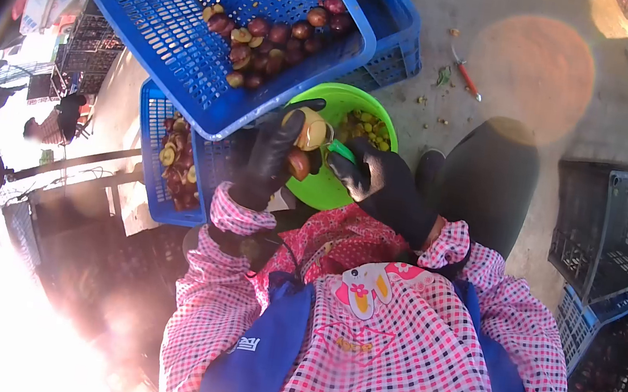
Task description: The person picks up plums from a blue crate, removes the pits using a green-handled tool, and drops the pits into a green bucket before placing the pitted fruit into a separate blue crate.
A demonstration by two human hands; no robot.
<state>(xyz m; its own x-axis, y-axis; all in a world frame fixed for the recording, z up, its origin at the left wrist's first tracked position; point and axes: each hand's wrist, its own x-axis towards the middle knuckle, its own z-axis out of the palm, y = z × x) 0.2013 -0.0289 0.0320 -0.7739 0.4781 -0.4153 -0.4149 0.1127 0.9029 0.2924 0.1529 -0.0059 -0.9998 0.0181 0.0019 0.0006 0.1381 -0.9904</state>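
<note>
Outdoor fruit-sorting yard, strong sun. Bare concrete floor (536, 74) with scraps (428, 100) lying about. Blue plastic crates (162, 25) hold dark red fruit (271, 40), some halved. Green basin (343, 93) of cut pieces. More crates (603, 226) stacked at the side.

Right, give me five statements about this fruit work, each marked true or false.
The left hand holds a cut fruit with pale flesh. True.
The right hand is empty. False: it grips a green-handled tool.
The bowl is green. True.
The tilted blue crate holds bottles. False: it holds dark red fruits.
A red-handled tool lies on the ground. True.
</note>
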